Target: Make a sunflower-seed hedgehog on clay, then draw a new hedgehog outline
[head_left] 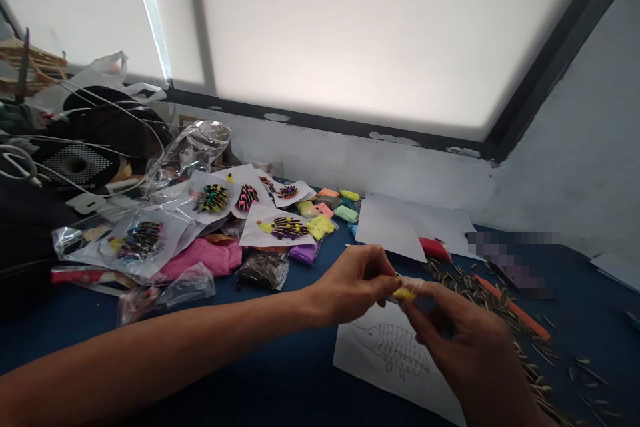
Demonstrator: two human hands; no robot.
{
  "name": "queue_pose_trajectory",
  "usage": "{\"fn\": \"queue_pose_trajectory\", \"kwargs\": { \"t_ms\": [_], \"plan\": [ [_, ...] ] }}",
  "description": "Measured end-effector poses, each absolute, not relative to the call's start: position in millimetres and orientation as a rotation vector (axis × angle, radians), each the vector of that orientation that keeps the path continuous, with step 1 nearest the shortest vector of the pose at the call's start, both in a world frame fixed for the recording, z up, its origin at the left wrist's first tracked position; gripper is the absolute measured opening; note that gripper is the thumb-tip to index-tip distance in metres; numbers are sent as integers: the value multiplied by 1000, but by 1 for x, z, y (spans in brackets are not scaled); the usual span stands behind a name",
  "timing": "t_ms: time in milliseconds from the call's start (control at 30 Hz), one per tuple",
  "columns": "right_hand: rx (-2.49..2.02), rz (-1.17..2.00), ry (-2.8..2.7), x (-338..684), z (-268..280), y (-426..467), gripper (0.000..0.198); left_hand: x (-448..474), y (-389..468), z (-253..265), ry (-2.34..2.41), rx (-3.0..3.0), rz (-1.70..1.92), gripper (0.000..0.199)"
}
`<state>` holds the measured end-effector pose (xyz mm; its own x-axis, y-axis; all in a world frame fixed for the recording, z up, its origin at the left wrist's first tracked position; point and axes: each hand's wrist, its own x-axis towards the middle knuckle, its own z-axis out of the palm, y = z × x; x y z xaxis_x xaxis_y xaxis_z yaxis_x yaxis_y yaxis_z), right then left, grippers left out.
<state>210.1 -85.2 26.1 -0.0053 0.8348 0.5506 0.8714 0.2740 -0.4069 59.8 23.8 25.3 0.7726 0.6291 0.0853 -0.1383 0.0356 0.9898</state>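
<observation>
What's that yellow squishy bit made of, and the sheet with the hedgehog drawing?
The yellow lump, pinched between the left hand and right hand, looks like soft matte modelling clay in a shiny clear wrapper, though it is small and blurred. The hedgehog sheet looks like plain white paper, flat and thin with printed lines.

Hands: left hand (pixel 353 280) and right hand (pixel 470 340) meet at the centre, pinching a small clay packet (pixel 404 293) between them.
Below the hands: a sheet with a drawn outline (pixel 390 350) lies on the table (pixel 280 373).
Right: scattered seeds (pixel 480 290).
Behind, left: finished cards (pixel 260 210), with clay packets (pixel 340 203) just beside them.
Behind: blank paper (pixel 400 223), then the window (pixel 350 33).
</observation>
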Motion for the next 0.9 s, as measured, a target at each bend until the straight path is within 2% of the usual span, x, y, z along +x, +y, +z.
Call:
{"fn": "queue_pose_trajectory", "kwargs": {
  "t_ms": [133, 300, 467, 567, 767, 900],
  "plan": [
    [-1553, 92, -1756, 214, 31, -87, 20, 58, 29, 32, 421, 1381, 517, 12],
    [-1519, 86, -1725, 213, 29, -85, 24, 55, 35, 29, 424, 1346, 424, 14],
    [-1539, 162, -1669, 210, 28, -84, 19, 51, 41, 27, 342, 1331, 337, 24],
    [-1574, 204, -1629, 206, 28, -86, 23, 48, 44, 28, 252, 1353, 245, 40],
    [-1612, 94, -1715, 207, 21, -87, 26, 48, 44, 22, 228, 1449, 257, 52],
    [-1552, -20, -1845, 211, 21, -83, 21, 47, 44, 21, 275, 1493, 254, 49]
  ]
}}
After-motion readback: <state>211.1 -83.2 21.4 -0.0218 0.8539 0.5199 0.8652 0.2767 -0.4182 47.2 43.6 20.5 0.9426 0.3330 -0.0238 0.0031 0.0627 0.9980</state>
